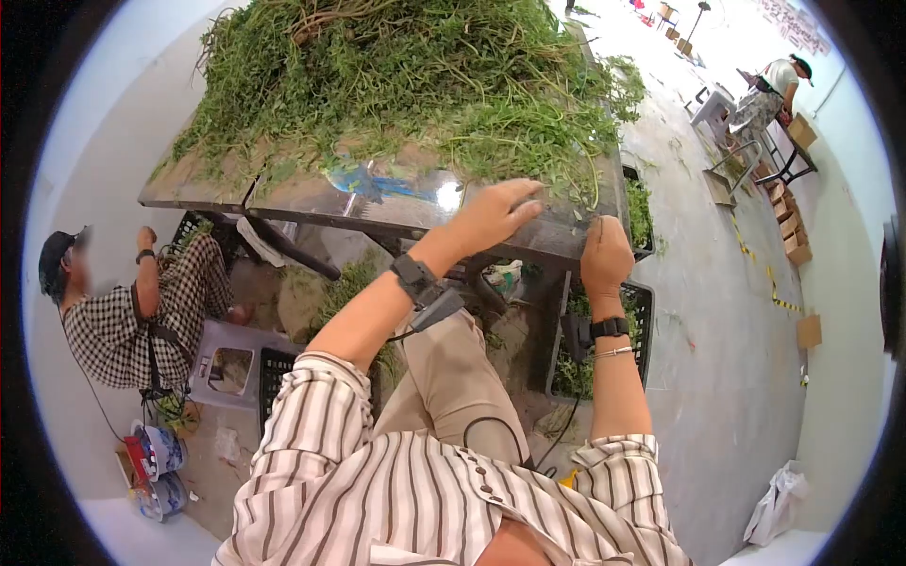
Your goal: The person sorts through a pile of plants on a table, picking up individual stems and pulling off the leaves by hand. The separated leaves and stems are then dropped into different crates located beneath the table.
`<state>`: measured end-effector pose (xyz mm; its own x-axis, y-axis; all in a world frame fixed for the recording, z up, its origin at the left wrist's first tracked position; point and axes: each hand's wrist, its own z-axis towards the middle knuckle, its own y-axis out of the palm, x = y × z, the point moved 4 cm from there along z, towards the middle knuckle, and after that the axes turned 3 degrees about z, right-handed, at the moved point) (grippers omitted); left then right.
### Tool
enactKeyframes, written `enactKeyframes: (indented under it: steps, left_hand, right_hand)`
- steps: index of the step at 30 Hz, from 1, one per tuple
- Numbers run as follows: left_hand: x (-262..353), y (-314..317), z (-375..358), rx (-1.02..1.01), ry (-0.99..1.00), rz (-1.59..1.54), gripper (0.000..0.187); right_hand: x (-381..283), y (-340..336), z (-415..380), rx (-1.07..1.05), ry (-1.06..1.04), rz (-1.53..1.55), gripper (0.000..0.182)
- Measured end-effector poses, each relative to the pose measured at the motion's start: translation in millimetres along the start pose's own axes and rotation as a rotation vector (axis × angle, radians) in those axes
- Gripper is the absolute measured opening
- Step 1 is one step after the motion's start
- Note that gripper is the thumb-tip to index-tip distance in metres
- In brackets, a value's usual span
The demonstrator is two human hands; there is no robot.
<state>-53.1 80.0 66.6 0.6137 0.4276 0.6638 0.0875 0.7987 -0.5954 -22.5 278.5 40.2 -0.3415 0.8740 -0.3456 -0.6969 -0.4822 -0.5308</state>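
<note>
A large heap of leafy green stems point(396, 85) covers most of the dark table point(293, 196) in front of me. My left hand point(495, 217) is over the table's near edge, below the loose stems, with its fingers stretched out and thumb apart; I see nothing in it. At the table's near right corner, my right hand point(606, 253) is closed, fingers pressed together. A thin stem point(595, 189) ends just above its fingertips. Whatever those fingers may hold is too small or hidden to make out.
Below the right corner stand black crates point(645, 325) with greens. Leftward, a seated person point(142, 311) in checked clothes is beside a pale plastic stool point(212, 391). Farther right, another person point(769, 94) bends near cardboard boxes point(791, 226). A white bag point(779, 500) lies by the wall.
</note>
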Motion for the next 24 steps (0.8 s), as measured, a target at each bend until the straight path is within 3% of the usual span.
enactKeyframes:
  steps: [4,6,9,15,19,22,24]
  left_hand:
    - [-14.7,-42.0,11.1,0.145,0.061,0.139,0.028]
    - [-49.4,-61.8,17.0,0.322,-0.051,0.409,0.027]
    - [-78.6,-76.1,24.2,0.358,-0.158,0.573,0.025]
    - [-95.9,-73.8,39.5,0.168,-0.271,0.767,0.021]
    - [-89.1,-82.9,42.2,0.143,-0.231,0.806,0.019]
    - [-84.1,-99.3,41.9,0.321,-0.114,0.755,0.018]
    - [-74.7,-119.9,38.8,0.509,-0.261,0.5,0.017]
  right_hand:
    - [-1.3,0.0,0.8,0.006,0.019,0.02,0.018]
    - [-3.2,-1.1,1.8,0.011,0.025,0.013,0.017]
    - [-4.4,-0.7,3.3,0.016,0.025,0.022,0.015]
    - [-6.7,0.0,5.6,0.014,0.028,0.023,0.016]
    - [-7.4,-0.7,6.8,0.013,0.025,0.043,0.017]
    - [-10.1,-1.1,7.6,0.018,0.019,0.04,0.018]
    - [-11.2,-1.8,7.7,0.006,0.024,0.046,0.018]
